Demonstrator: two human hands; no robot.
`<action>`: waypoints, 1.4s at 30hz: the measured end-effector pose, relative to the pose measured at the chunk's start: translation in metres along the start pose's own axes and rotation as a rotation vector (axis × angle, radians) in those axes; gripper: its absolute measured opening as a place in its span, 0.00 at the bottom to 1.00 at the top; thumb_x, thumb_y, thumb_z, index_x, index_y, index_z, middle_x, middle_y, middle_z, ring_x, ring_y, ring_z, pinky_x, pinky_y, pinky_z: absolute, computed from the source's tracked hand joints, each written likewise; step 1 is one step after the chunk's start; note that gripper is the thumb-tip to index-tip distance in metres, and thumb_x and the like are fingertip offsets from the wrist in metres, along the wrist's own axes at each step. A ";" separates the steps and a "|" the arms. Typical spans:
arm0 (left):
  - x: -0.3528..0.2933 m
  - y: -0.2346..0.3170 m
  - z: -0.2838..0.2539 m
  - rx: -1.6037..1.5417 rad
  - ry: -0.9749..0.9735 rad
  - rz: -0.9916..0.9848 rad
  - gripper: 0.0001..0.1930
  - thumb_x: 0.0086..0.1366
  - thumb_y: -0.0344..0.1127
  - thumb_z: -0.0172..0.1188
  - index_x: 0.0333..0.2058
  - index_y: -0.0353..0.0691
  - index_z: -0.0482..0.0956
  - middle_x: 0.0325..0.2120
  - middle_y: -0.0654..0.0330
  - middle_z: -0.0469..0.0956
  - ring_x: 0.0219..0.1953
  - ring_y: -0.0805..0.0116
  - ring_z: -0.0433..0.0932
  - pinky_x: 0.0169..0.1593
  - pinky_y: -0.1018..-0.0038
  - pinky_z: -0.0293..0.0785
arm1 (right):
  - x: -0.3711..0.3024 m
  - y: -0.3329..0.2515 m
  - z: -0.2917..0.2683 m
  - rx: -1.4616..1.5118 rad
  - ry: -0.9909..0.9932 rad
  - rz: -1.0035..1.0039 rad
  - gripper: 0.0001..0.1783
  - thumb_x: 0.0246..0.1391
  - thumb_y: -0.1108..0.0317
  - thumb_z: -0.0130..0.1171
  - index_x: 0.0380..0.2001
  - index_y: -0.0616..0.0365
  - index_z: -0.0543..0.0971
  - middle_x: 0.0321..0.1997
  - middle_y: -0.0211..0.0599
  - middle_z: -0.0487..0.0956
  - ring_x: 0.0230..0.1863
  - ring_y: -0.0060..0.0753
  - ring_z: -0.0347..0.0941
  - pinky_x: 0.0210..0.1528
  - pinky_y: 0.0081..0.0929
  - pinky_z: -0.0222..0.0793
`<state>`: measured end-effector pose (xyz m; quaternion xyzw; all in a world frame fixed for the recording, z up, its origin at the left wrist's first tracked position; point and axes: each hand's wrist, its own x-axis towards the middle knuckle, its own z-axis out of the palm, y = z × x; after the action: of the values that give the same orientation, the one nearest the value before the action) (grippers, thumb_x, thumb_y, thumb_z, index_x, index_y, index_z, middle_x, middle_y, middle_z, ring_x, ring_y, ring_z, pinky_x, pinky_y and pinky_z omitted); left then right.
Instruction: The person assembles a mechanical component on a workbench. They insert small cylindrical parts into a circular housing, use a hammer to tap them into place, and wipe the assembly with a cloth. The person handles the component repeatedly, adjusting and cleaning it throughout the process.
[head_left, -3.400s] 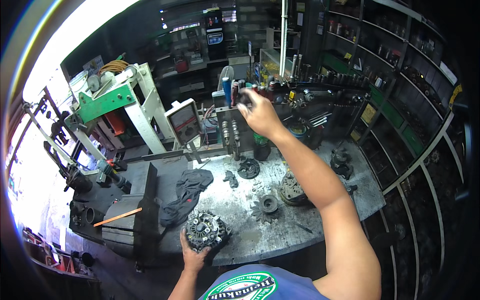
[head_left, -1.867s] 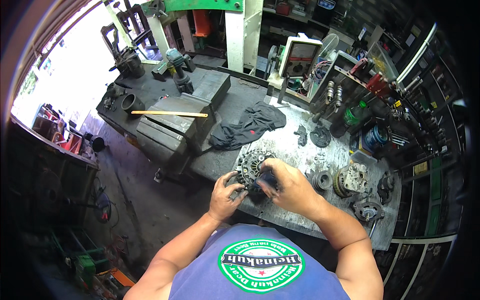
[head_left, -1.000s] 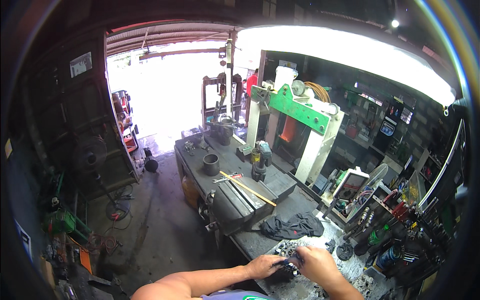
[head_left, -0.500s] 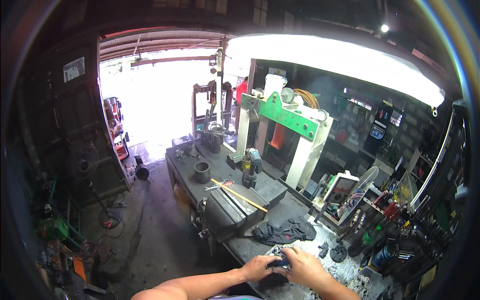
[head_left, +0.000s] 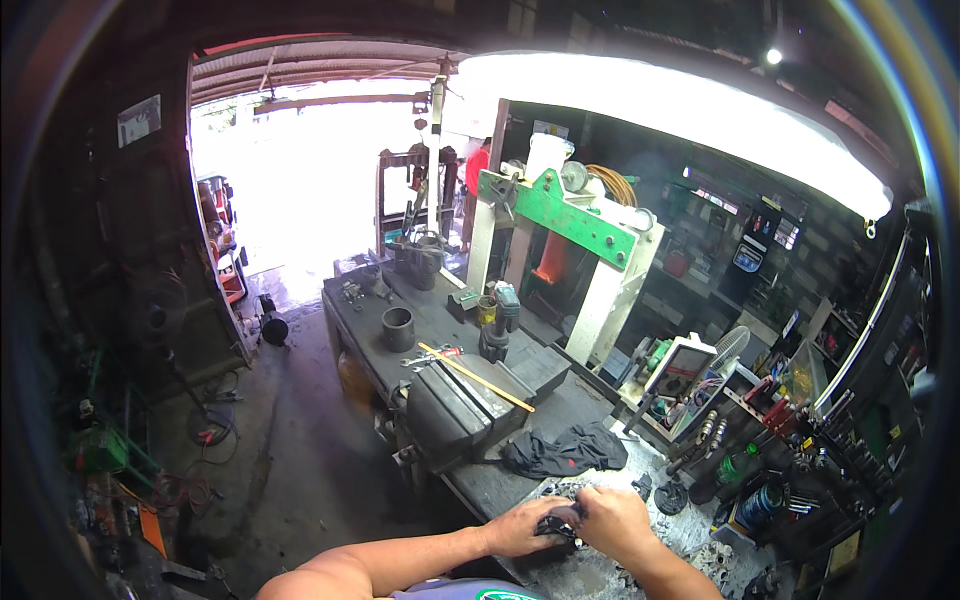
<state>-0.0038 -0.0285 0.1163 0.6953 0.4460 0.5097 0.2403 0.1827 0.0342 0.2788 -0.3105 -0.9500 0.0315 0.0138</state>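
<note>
Down at six o'clock in the view, both hands close around a dark, round metal machine part [head_left: 560,522] resting on the grey, grimy workbench [head_left: 590,575]. The left hand [head_left: 520,527] cups it from the nine o'clock side, fingers curled tight against it; the right hand [head_left: 612,520] covers it from three o'clock, fingers wrapped over its top, so most of the part is hidden. Just beyond, toward twelve o'clock of the hands, lies a crumpled black rag [head_left: 563,449]. Further on at eleven o'clock sits a heavy dark steel bench vise [head_left: 455,408], with a long yellow-handled rod [head_left: 476,377] lying across it.
</note>
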 end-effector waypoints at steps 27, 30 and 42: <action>0.003 0.009 -0.010 0.063 -0.064 0.004 0.31 0.72 0.36 0.73 0.70 0.33 0.76 0.60 0.41 0.85 0.61 0.39 0.85 0.68 0.53 0.80 | -0.001 -0.005 -0.006 0.008 -0.062 0.090 0.23 0.61 0.52 0.77 0.49 0.59 0.84 0.45 0.52 0.86 0.45 0.62 0.88 0.45 0.52 0.84; 0.005 0.008 -0.011 0.114 -0.111 -0.128 0.31 0.75 0.34 0.68 0.74 0.39 0.73 0.56 0.42 0.85 0.61 0.41 0.85 0.67 0.55 0.80 | -0.004 -0.005 -0.010 0.144 0.013 -0.023 0.21 0.60 0.54 0.78 0.47 0.57 0.84 0.42 0.51 0.86 0.47 0.59 0.88 0.45 0.51 0.84; 0.003 0.005 -0.008 -0.041 -0.171 -0.166 0.30 0.71 0.33 0.72 0.69 0.37 0.76 0.63 0.43 0.82 0.67 0.41 0.80 0.70 0.52 0.76 | 0.001 -0.001 -0.006 0.206 0.080 -0.216 0.24 0.63 0.49 0.76 0.44 0.59 0.84 0.40 0.47 0.86 0.42 0.56 0.88 0.44 0.51 0.85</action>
<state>-0.0096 -0.0295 0.1244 0.6919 0.4693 0.4361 0.3329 0.1822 0.0344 0.2852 -0.2042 -0.9683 0.1148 0.0868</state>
